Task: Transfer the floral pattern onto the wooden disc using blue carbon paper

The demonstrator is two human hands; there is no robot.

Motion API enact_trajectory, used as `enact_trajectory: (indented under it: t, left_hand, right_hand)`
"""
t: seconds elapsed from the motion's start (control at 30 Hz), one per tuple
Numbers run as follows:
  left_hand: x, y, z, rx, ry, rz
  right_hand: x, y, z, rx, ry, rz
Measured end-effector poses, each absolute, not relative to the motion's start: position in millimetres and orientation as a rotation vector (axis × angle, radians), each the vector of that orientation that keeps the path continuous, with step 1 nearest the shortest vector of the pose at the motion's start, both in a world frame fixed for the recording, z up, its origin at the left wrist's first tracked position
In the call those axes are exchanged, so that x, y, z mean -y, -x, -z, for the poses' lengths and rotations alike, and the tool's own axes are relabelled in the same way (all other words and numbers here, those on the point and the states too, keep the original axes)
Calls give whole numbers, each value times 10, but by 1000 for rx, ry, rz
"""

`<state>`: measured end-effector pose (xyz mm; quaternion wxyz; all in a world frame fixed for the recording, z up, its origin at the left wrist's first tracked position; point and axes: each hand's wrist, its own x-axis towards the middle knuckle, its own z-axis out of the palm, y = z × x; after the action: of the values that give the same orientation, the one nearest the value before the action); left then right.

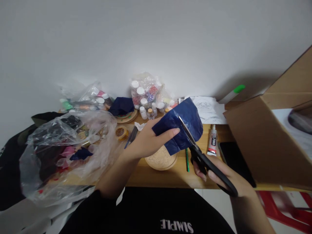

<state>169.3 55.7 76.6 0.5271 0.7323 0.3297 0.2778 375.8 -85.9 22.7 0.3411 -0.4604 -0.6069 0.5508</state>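
Note:
My left hand [151, 138] pinches a dark blue, crinkled sheet [191, 115], thumb on top, holding it up above the table. Black-handled scissors [212, 167] are gripped in my right hand [223, 172], with a blade lying across the sheet from its lower edge toward its middle. Whether the sheet is cut there I cannot tell. Partly hidden below the sheet is a round wooden disc [161, 160] with a line pattern on its face. A green pencil-like stick [187, 160] lies between the disc and my right hand.
At left, a clear plastic bag [73, 130] holds small craft items. Behind stand bagged bottles [143, 92], a dark blue piece [122, 105] and drawn papers [207, 109]. At right lie a glue tube [213, 141], a black phone-like slab [235, 161] and a cardboard box [268, 146].

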Motion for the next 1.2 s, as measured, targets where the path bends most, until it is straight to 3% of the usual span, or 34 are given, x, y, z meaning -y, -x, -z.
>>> enact_trajectory:
  t: [1.2]
  left_hand:
    - [-551, -1656, -805, -792, -1702, -635]
  right_hand:
    - [895, -3697, -303, 1498, 1198, -1470]
